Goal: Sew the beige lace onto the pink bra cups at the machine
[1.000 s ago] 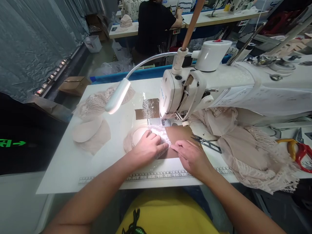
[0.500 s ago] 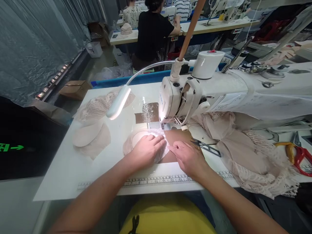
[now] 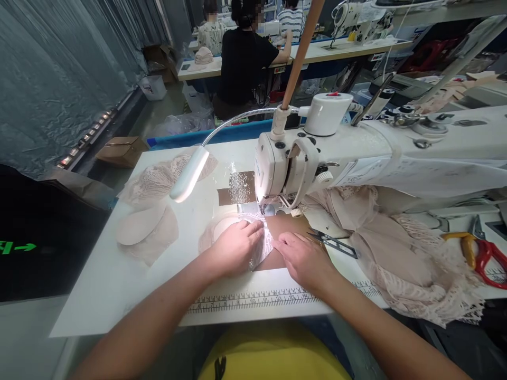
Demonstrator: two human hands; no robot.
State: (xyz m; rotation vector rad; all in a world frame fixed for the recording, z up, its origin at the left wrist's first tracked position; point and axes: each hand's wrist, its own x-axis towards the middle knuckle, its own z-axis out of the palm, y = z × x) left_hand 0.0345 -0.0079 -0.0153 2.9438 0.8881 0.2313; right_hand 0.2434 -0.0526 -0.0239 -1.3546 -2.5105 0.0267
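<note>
A beige bra cup piece with a pale lace edge (image 3: 266, 247) lies under the needle end of the white sewing machine (image 3: 271, 163). My left hand (image 3: 237, 247) presses down on it, fingers together and bent over the lace. At the lace's right edge, my right hand (image 3: 303, 261) pinches the border between thumb and forefinger, its other fingers curled. Part of the piece is hidden beneath my left hand. Thread snips (image 3: 335, 243) lie just right of my right hand, on the brown patch (image 3: 283, 224) of the table.
Lace pieces (image 3: 156, 179) and a loose cup piece (image 3: 146, 232) lie on the left. A lamp (image 3: 190, 174) arches over the table. Beige lace garments (image 3: 400, 248) and red-handled scissors (image 3: 491, 258) are at the right. A person in black (image 3: 243, 63) sits beyond.
The whole view has shifted slightly. Both hands keep their hold on the lace piece, which looks almost unmoved under the needle.
</note>
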